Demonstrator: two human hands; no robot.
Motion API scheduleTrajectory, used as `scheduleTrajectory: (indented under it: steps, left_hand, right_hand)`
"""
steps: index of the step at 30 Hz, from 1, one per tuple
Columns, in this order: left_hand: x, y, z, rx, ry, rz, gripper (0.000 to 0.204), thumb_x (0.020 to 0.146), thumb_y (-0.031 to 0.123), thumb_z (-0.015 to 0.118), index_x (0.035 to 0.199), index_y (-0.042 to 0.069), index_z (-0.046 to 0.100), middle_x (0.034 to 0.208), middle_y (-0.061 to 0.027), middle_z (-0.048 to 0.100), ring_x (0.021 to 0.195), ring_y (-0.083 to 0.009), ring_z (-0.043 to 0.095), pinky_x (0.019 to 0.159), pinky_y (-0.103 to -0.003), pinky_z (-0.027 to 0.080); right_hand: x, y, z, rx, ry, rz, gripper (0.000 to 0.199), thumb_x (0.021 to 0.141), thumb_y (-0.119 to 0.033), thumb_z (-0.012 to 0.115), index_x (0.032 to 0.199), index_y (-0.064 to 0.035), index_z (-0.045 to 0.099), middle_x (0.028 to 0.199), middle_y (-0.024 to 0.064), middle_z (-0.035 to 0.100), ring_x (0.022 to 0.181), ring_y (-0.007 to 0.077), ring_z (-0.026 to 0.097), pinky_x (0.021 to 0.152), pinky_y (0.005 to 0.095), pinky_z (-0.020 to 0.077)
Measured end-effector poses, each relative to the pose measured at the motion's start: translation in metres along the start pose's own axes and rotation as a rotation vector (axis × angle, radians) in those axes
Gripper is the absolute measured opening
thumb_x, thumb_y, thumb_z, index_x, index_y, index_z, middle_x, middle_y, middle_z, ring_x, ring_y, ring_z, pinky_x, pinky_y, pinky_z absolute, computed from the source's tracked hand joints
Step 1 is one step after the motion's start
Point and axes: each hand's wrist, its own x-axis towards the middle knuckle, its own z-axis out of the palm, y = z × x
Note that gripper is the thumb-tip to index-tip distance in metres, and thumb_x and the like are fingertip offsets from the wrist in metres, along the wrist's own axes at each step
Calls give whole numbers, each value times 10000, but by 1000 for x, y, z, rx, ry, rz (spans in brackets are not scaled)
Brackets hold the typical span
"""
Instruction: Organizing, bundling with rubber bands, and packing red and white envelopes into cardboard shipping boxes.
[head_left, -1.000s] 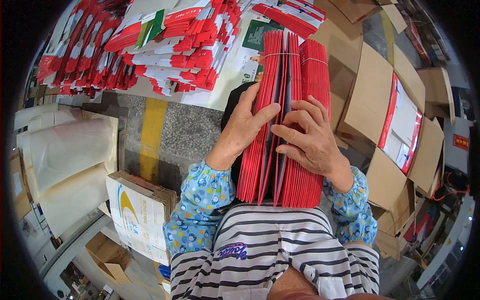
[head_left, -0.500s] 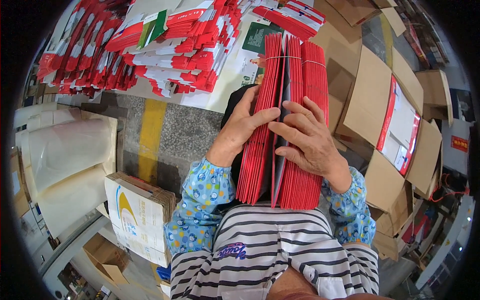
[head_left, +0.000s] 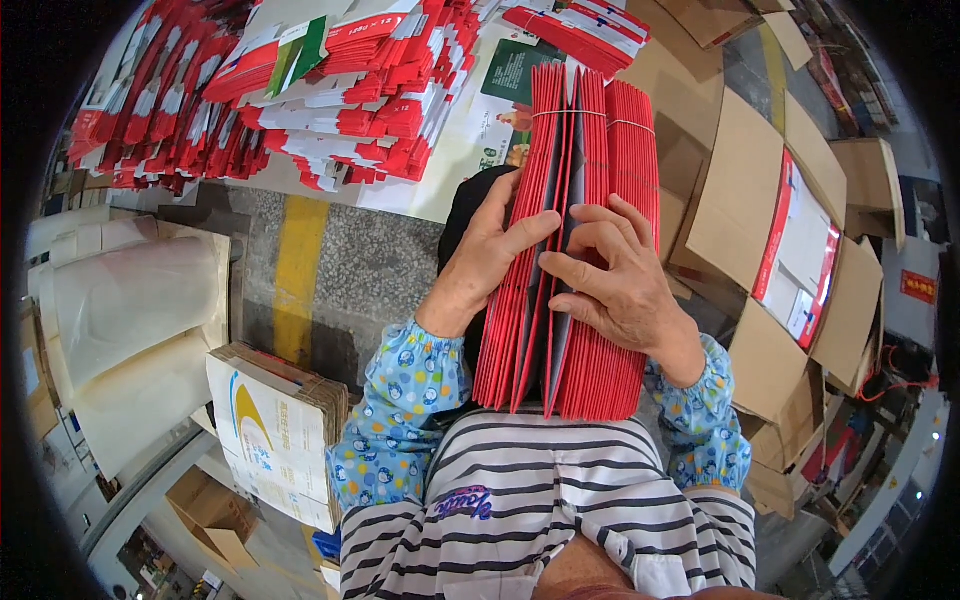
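Note:
A thick bundle of flat red folded cartons [head_left: 610,370] stands on edge against my lap, with a thin band across its far part. My left hand [head_left: 480,255] clasps the bundle's left side, its thumb lying over the top edges. Curled over the right part is my right hand [head_left: 622,275], thumb and forefinger at the edge of a carton beside the central gap. Dark grey inner faces show in that gap. Other fingertips of my right hand rest on the red edges. Fingers of my left hand below the bundle's side are hidden.
Stacks of red and white flat cartons [head_left: 350,110] lie on a table ahead to the left. An open cardboard box [head_left: 735,200] with red and white packs stands at right. Bundled white cartons [head_left: 265,430] and pale sheets [head_left: 140,300] are at left.
A further gap has opened among the cartons left of the central one, with a few cartons now parted from the left part. Both hands stay nearly in place; my right fingers have bent slightly.

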Motion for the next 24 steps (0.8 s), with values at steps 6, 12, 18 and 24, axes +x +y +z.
scheduleTrajectory:
  steps: [6,12,18,24]
  left_hand:
    - [-2,3,-2,11,14,-31,591,881,153,652,1379,-11,379,1193,-92,566,1056,-139,555,906,-277,466]
    - [0,1,-6,3,3,5,593,875,159,660,1372,-9,383,1201,-97,565,1063,-148,555,900,-282,469]
    - [5,-12,-10,-12,-53,27,547,918,188,626,1373,1,386,1207,-94,557,1053,-140,551,893,-287,475]
    - [3,-9,-9,-50,-16,-11,525,938,175,598,1387,16,377,1214,-79,556,1063,-136,548,907,-282,467]
  right_hand:
    - [-2,3,2,73,64,22,300,761,-362,744,882,-116,624,1042,58,567,1188,283,505,1050,497,340]
    - [3,1,0,-54,-56,-12,357,814,-462,673,951,-134,642,1113,52,563,1215,312,478,1053,492,335]
    - [4,0,1,-94,-91,-24,453,827,-511,622,1155,-205,682,1069,60,560,1229,324,472,1062,502,315]
    - [6,1,0,-42,-84,-20,357,771,-408,724,1017,-157,665,1100,58,546,1250,303,457,1062,502,324]
